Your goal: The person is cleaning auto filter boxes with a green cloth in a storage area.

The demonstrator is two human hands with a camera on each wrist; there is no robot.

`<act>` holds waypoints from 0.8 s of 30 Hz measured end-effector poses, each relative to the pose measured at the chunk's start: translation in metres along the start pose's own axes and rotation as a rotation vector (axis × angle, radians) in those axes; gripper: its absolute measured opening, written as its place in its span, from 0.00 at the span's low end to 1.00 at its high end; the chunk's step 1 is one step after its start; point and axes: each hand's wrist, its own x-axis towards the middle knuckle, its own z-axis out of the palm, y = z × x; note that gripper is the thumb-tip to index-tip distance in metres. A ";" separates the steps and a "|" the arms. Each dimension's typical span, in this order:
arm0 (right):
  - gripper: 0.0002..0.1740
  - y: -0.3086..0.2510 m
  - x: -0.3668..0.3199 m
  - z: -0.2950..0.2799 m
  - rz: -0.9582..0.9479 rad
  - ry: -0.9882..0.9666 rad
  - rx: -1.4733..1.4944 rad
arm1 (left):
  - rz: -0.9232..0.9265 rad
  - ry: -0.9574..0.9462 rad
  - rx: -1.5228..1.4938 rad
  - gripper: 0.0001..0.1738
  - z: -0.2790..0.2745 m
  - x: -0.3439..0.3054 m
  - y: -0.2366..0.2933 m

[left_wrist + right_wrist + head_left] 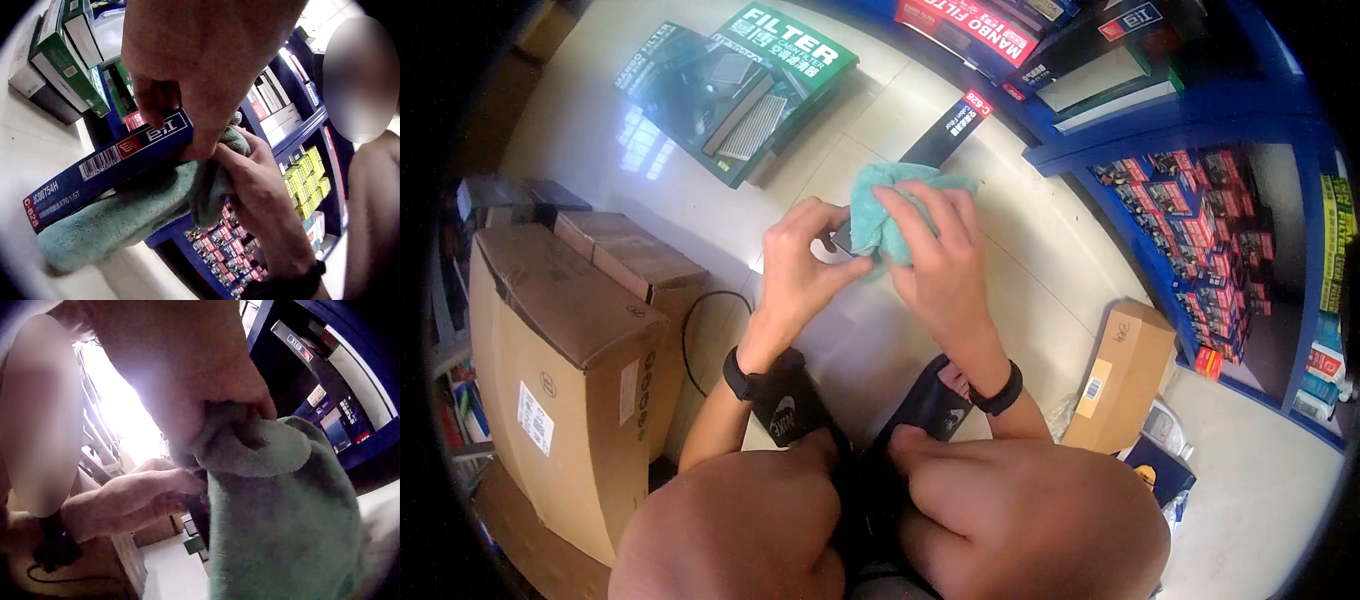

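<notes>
A slim dark blue filter box [945, 130] with a red C-628 end is held out in front of the knees. My left hand [800, 265] pinches its near end between thumb and fingers; the left wrist view shows the label side of the box [103, 164]. A teal cloth [875, 205] is bunched in my right hand [948, 265] and lies along the box. In the right wrist view the cloth [281, 519] hangs over the box and hides most of it.
Two green cabin filter boxes [750, 85] lie on the tiled floor ahead. Large cartons [565, 300] stand at the left. Blue shelving [1280, 130] with many small boxes [1190, 225] lines the right, and a brown carton [1120, 375] lies near the right foot.
</notes>
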 end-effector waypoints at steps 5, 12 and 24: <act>0.37 0.024 0.014 -0.002 0.022 0.059 0.026 | 0.005 0.013 -0.040 0.25 -0.001 0.002 -0.002; 0.32 0.107 0.060 -0.025 0.052 0.236 -0.163 | 0.009 -0.019 -0.008 0.25 0.004 0.000 0.002; 0.34 0.009 0.007 -0.014 -0.022 -0.022 -0.081 | 0.027 -0.005 -0.021 0.24 0.006 -0.002 -0.006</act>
